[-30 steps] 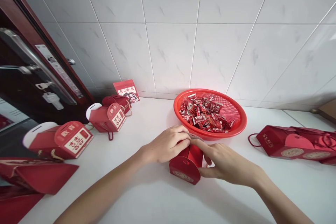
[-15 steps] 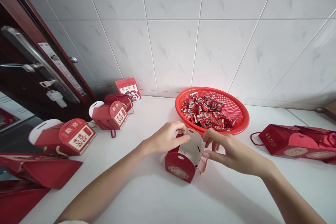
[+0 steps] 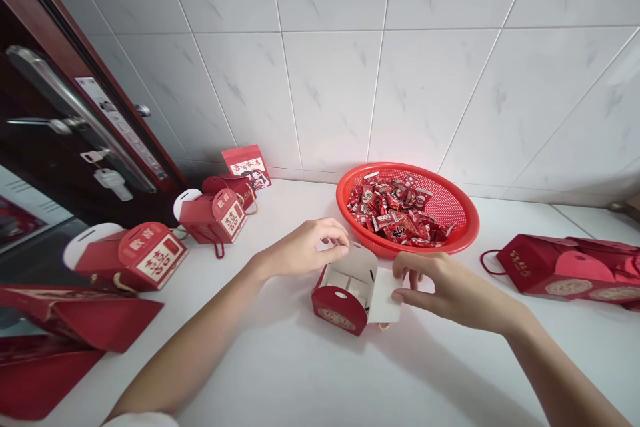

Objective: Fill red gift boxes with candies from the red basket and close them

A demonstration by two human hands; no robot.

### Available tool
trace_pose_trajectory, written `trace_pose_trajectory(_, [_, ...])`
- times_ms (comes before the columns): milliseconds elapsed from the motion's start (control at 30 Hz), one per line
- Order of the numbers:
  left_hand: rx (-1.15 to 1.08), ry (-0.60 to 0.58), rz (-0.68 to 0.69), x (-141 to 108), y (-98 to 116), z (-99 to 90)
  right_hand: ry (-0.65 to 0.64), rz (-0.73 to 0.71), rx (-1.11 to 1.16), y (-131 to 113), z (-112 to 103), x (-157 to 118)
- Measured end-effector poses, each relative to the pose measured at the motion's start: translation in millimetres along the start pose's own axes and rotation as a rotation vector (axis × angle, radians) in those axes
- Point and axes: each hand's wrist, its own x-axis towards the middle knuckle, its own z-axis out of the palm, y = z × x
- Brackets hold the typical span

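A small red gift box (image 3: 336, 317) with a pale oval print stands on the white counter, its top unfolded and its white inside showing. My right hand (image 3: 433, 283) pinches the box's white-lined side flap (image 3: 384, 295) between thumb and fingers, and the flap leans outward to the right. Part of a twisted cord handle shows beneath that flap. Just over the box's far left corner is my left hand (image 3: 323, 247), thumb and curved fingers apart with nothing seen between them. Behind the box, a red plastic basket (image 3: 463, 213) holds many red-wrapped candies (image 3: 393, 213).
Several red boxes stand at left, among them a near one (image 3: 145, 253) and a farther one (image 3: 213, 213). A red card (image 3: 247, 165) leans against the tiled wall. More red boxes (image 3: 560, 267) lie at right. A dark door (image 3: 55, 120) with keys is at far left.
The box's right flap has swung outward to the right with my right hand. My left hand has drawn back leftward from the box opening, uncovering more of its white inside.
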Motion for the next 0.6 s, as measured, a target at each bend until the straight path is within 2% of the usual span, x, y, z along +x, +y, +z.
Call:
trace_pose_trajectory(300, [-0.168, -0.152, 0.061, 0.4, -2.6, -5.5, 0.000, -0.073, -0.239, -5.9, 5.3, -9.3])
trace_pose_trajectory(367, [-0.168, -0.118, 0.084, 1.7, -1.9, -1.7, -0.014, -0.095, -0.287, -10.3, 9.1, -13.0])
trace_pose_trajectory(467, [-0.028, 0.008, 0.135, 2.2, 0.4, 5.5, 0.029, -0.145, -0.332, -18.6, 15.7, -15.9])
trace_pose_trajectory(600, [0.191, 0.160, 0.309, -1.0, 3.7, 12.3, 0.070, -0.201, -0.343, -25.3, 23.0, -13.6])
